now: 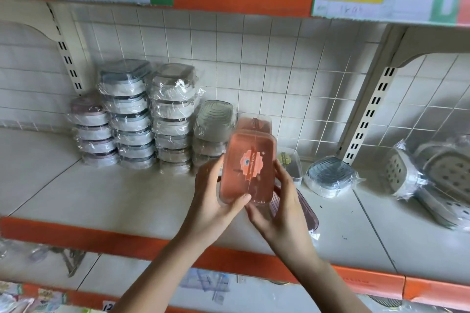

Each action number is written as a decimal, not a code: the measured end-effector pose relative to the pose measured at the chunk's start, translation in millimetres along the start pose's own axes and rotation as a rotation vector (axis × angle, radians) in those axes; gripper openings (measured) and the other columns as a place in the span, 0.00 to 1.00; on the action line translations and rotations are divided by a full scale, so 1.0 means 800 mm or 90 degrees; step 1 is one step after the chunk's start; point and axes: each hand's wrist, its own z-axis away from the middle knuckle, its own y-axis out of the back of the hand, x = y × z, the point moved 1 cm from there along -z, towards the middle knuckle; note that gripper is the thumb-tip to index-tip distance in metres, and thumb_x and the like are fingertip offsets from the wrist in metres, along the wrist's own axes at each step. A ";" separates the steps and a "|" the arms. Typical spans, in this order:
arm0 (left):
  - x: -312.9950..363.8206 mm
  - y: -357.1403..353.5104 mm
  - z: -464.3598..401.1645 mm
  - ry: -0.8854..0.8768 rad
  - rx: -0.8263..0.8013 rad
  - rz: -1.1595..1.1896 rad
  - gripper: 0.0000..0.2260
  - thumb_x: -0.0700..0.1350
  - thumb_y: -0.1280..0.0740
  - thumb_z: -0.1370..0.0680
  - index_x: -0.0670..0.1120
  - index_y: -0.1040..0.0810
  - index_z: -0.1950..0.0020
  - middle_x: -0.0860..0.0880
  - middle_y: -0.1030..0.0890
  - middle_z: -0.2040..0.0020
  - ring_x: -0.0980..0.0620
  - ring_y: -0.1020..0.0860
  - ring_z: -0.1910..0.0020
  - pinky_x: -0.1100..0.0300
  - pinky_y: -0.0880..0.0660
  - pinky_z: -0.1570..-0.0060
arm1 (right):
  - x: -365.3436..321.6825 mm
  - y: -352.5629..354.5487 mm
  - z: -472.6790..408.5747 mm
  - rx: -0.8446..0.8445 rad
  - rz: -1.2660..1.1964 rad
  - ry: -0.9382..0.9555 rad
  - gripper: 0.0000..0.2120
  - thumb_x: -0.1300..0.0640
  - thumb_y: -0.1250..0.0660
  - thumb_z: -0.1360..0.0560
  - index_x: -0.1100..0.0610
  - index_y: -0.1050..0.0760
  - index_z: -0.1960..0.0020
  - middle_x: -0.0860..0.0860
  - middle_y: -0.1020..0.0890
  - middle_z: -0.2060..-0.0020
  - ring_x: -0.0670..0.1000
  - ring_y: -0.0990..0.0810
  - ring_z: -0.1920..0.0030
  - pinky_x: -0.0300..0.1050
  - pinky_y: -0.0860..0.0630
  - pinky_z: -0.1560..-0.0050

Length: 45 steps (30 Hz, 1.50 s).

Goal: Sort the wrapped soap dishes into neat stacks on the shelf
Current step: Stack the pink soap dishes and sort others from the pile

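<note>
both hands meet above the front edge of the shelf [76,198], holding one orange wrapped soap dish [248,168] between them. left hand [216,201] cups its left side, thumb curled onto the lower front face; right hand [277,198] wraps the right side, fingers behind and mostly hidden. the dish is lifted clear of the shelf, tilted with its labelled face toward the camera. a second orange dish [254,123] shows just behind its top edge; whether the hands also carry that one i cannot tell. a purplish tray [300,211] lies on the shelf under the right wrist.

toward the back left corner stand the finished stacks [152,119]: a short pinkish one, two tall ones side by side, then a lower stack topped by a green dish [215,119] leaning on the back grid. right of the hands, near the back edge, a clear-wrapped dish [290,162] and a blue-grey dish [330,176] lie loose; further right, white perforated dishes [432,180] sprawl untidily.

the step in hand looks like picking up and squaring the orange dish before placing it. next it likely wants a fresh spot just right of the green-topped stack, set flat with edges aligned. the slick wrap may let it slide, so it should go down level.
</note>
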 end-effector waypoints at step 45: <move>0.014 -0.047 -0.147 0.068 0.044 -0.323 0.21 0.38 0.39 0.23 0.41 0.34 0.29 0.41 0.27 0.36 0.44 0.24 0.43 0.58 0.31 0.45 | 0.039 0.017 -0.172 -0.011 0.076 -0.130 0.24 0.55 0.34 0.23 0.58 0.38 0.31 0.56 0.22 0.44 0.54 0.22 0.45 0.47 0.26 0.48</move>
